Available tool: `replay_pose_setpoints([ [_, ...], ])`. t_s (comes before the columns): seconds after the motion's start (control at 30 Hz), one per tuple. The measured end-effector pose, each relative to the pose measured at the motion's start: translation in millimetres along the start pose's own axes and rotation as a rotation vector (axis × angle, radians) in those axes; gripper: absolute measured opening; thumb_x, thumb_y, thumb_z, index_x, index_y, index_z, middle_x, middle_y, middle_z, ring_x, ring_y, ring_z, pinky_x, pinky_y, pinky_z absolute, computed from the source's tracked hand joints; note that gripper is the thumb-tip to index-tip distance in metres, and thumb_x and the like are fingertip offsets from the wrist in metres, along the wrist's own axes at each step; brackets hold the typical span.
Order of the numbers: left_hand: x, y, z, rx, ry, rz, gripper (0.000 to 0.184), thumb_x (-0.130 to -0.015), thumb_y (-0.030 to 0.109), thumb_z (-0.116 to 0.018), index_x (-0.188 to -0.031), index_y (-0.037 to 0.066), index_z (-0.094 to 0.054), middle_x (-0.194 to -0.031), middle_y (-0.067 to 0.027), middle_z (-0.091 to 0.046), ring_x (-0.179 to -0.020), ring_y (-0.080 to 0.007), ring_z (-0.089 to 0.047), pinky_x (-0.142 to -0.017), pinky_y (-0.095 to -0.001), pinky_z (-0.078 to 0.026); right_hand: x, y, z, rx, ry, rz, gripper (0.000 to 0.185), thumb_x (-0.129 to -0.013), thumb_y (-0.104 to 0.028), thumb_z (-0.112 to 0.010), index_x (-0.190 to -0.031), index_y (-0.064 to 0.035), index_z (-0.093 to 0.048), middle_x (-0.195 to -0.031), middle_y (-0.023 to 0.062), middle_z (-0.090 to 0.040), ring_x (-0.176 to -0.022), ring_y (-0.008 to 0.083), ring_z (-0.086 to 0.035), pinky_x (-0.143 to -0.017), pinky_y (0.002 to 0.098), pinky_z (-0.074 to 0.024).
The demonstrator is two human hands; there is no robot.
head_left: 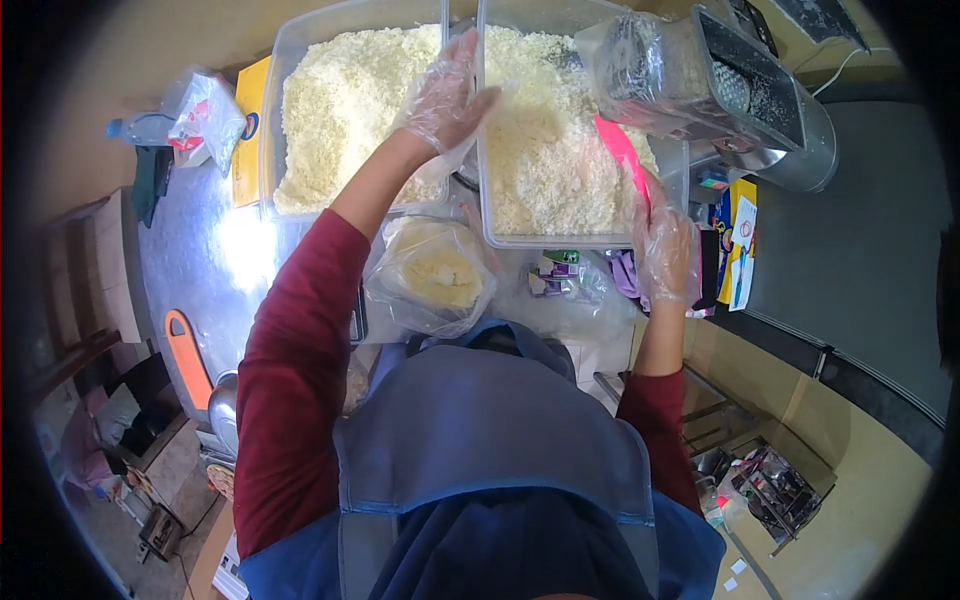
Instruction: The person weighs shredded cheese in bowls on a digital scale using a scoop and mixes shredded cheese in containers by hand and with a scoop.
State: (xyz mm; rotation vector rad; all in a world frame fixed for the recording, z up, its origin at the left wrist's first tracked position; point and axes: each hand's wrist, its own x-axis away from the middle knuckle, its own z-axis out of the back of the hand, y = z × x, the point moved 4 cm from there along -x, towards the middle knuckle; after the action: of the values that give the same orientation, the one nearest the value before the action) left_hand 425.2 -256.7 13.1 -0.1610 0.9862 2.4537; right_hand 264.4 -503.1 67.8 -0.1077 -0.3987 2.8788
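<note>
My left hand (450, 100), in a clear plastic glove, is over the neighbouring rims of two clear plastic bins, its fingers stretched out and holding nothing. The left bin (268, 150) is filled with pale, crumbly grated food (350, 110) that looks like cheese. More of it lies in the right bin (560, 241). In my right hand (665, 245), also gloved, is a bright pink spatula (622, 150); its blade points away from me over the right bin's right side. Between me and the bins, an open plastic bag (440, 275) holds more pale food.
A metal machine with a hopper (755, 85), partly wrapped in plastic, overhangs the right bin's far right corner. Left of the bins are a yellow box (250, 130), a water bottle (140, 129) and an orange-handled tool (188, 355). A dark surface (850, 230) extends on the right.
</note>
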Motion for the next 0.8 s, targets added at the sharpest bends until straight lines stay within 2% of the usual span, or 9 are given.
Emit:
replay_pose_setpoints([
  [0.03, -2, 11, 14, 0.005, -0.017, 0.031, 0.064, -0.091, 0.028, -0.052, -0.144, 0.007, -0.021, -0.145, -0.0201, -0.027, -0.134, -0.0341, -0.029, -0.110, -0.0384, -0.025, -2, 5, -8, -0.009, -0.004, -0.002, 0.032, -0.089, -0.023, -0.049, -0.116, -0.0102, -0.059, -0.072, 0.0240, -0.060, -0.070, 0.0419, -0.060, -0.065, 0.0490, -0.0462],
  [0.27, -2, 56, 37, -0.090, -0.178, -0.244, 0.056, -0.083, 0.016, -0.060, -0.135, 0.012, -0.037, -0.134, -0.0213, -0.040, -0.124, -0.0345, -0.041, -0.103, -0.0423, -0.036, -3, 15, -20, -0.127, 0.080, -0.004, 0.035, -0.090, -0.023, -0.048, -0.123, -0.0121, -0.054, -0.076, 0.0250, -0.061, -0.072, 0.0427, -0.060, -0.064, 0.0509, -0.0455],
  [0.33, 1, 54, 31, -0.223, 0.078, -0.206, 0.059, -0.082, 0.016, -0.059, -0.136, 0.007, -0.035, -0.135, -0.0234, -0.039, -0.124, -0.0371, -0.040, -0.104, -0.0428, -0.035, 1, 8, -5, -0.085, 0.084, -0.006, 0.035, -0.089, -0.023, -0.048, -0.122, -0.0120, -0.055, -0.075, 0.0246, -0.061, -0.071, 0.0425, -0.060, -0.064, 0.0511, -0.0457],
  [0.53, -41, -33, -35, -0.104, 0.077, 0.172, 0.066, -0.083, 0.020, -0.049, -0.139, -0.004, -0.023, -0.138, -0.0295, -0.032, -0.127, -0.0423, -0.035, -0.107, -0.0416, -0.029, 10, 32, -3, 0.269, -0.128, -0.213, 0.026, -0.088, -0.023, -0.049, -0.097, -0.0007, -0.060, -0.081, 0.0234, -0.062, -0.076, 0.0414, -0.060, -0.071, 0.0481, -0.0485],
  [0.57, -44, -46, -49, -0.019, 0.058, 0.300, 0.074, -0.079, 0.020, -0.048, -0.142, -0.004, -0.017, -0.142, -0.0304, -0.027, -0.128, -0.0440, -0.032, -0.107, -0.0413, -0.028, -4, 30, -14, 0.243, -0.129, 0.003, 0.026, -0.088, -0.023, -0.049, -0.094, 0.0005, -0.059, -0.082, 0.0239, -0.063, -0.077, 0.0416, -0.061, -0.070, 0.0486, -0.0485],
  [0.6, -42, -42, -56, -0.011, 0.057, 0.297, 0.074, -0.079, 0.020, -0.048, -0.142, -0.004, -0.017, -0.142, -0.0304, -0.027, -0.128, -0.0440, -0.032, -0.107, -0.0413, -0.028, -15, 26, -24, 0.218, -0.129, 0.219, 0.027, -0.088, -0.023, -0.048, -0.091, 0.0017, -0.058, -0.083, 0.0243, -0.063, -0.077, 0.0418, -0.061, -0.070, 0.0492, -0.0485],
  [0.67, -40, -24, -51, 0.190, 0.363, 0.071, 0.059, -0.076, -0.002, -0.041, -0.134, -0.006, -0.029, -0.123, -0.0298, -0.042, -0.118, -0.0415, -0.040, -0.104, -0.0414, -0.030, -35, 24, -53, 0.147, -0.171, 0.064, 0.028, -0.088, -0.023, -0.047, -0.092, 0.0018, -0.058, -0.083, 0.0252, -0.062, -0.078, 0.0414, -0.061, -0.069, 0.0497, -0.0486],
  [0.7, -37, -24, -47, 0.192, 0.369, 0.073, 0.059, -0.076, -0.002, -0.041, -0.134, -0.006, -0.029, -0.123, -0.0298, -0.042, -0.118, -0.0415, -0.040, -0.104, -0.0414, -0.030, -40, 19, -65, 0.067, -0.218, -0.083, 0.029, -0.089, -0.024, -0.046, -0.093, 0.0020, -0.058, -0.084, 0.0261, -0.062, -0.080, 0.0409, -0.062, -0.069, 0.0502, -0.0487],
  [0.8, -30, -36, -46, 0.143, 0.154, 0.185, 0.057, -0.089, 0.021, -0.044, -0.137, -0.004, -0.027, -0.135, -0.0292, -0.036, -0.127, -0.0410, -0.036, -0.108, -0.0407, -0.028, -13, -40, -29, 0.041, -0.263, -0.107, 0.030, -0.091, -0.024, -0.043, -0.091, 0.0008, -0.060, -0.085, 0.0282, -0.062, -0.082, 0.0407, -0.062, -0.068, 0.0505, -0.0490],
])
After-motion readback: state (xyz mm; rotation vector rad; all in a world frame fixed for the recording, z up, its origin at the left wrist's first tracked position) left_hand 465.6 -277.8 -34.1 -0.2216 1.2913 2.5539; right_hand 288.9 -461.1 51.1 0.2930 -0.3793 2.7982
